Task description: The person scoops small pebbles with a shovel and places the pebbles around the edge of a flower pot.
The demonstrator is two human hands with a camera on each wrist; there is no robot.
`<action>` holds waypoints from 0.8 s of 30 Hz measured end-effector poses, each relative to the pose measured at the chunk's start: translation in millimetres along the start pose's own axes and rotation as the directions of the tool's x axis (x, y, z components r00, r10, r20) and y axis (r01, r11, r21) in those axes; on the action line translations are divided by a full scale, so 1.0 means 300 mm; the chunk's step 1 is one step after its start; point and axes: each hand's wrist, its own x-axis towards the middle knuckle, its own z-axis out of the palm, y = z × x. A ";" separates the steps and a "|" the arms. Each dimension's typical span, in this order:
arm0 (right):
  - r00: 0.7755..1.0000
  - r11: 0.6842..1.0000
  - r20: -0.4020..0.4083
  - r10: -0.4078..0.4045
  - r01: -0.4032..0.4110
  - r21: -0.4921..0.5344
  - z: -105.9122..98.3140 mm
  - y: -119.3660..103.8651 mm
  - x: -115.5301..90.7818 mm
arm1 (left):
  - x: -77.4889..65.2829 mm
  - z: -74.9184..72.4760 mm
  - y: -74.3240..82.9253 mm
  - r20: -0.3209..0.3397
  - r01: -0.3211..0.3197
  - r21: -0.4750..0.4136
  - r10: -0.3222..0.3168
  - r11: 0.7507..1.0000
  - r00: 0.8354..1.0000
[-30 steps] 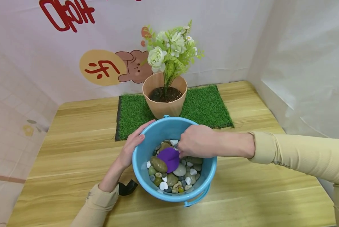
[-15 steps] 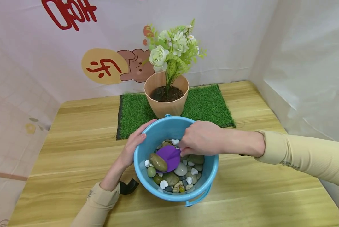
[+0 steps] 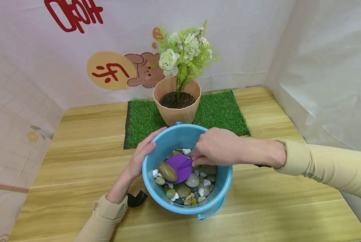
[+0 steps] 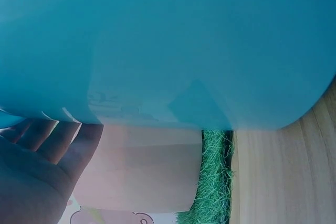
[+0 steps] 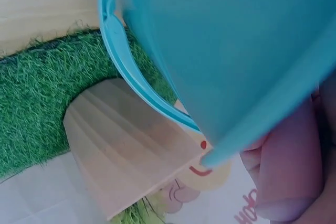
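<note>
Inside the light blue bucket [image 3: 185, 211], several stones and white pebbles lie at the bottom. My right hand [image 3: 217, 147] reaches in over the right rim and grips a purple toy shovel [image 3: 181, 167], whose handle is hidden in the fist. A large brown oval stone [image 3: 168, 172] rests on the left part of its blade. Along the bucket's left side my left hand [image 3: 139, 160] holds the rim, thumb on top and fingers along the outside wall. In the left wrist view, its fingers [image 4: 79, 150] reach against the blue wall.
Just behind the bucket stands a peach flowerpot [image 3: 178, 114] with white flowers [image 3: 183, 50], on a green turf mat [image 3: 221, 111]. The bucket's handle [image 3: 212, 212] hangs down at the front. Light walls bound the wooden table [image 3: 86, 134] at the back and sides.
My right hand has shifted slightly right and up. The shovel's blade has tilted with the brown stone on it. A small green stone has rolled toward the bucket's front. My left hand keeps its place.
</note>
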 end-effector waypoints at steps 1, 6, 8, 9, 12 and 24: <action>1.000 1.000 -0.004 -0.001 0.001 0.006 -0.006 0.001 -0.004 | 0.000 0.000 0.000 0.002 -0.002 -0.003 0.002 1.000 1.000; 1.000 1.000 -0.027 0.001 0.000 0.019 -0.038 0.010 -0.029 | 0.001 0.000 -0.001 0.002 -0.010 0.003 0.010 1.000 1.000; 0.999 1.000 -0.041 0.006 -0.005 0.020 -0.046 0.017 -0.043 | 0.002 0.000 -0.001 0.001 -0.012 0.009 0.012 1.000 1.000; 0.999 1.000 -0.046 0.011 -0.010 0.023 -0.049 0.021 -0.051 | 0.002 0.000 0.000 0.001 -0.013 0.012 0.013 1.000 1.000; 0.998 0.999 -0.065 0.025 -0.022 0.038 -0.056 0.031 -0.076 | 0.003 0.000 0.000 0.001 -0.016 0.020 0.016 1.000 1.000; 0.988 0.986 -0.094 0.125 -0.113 0.122 -0.125 0.067 -0.153 | -0.003 0.001 0.004 -0.009 0.006 0.054 -0.006 0.999 1.000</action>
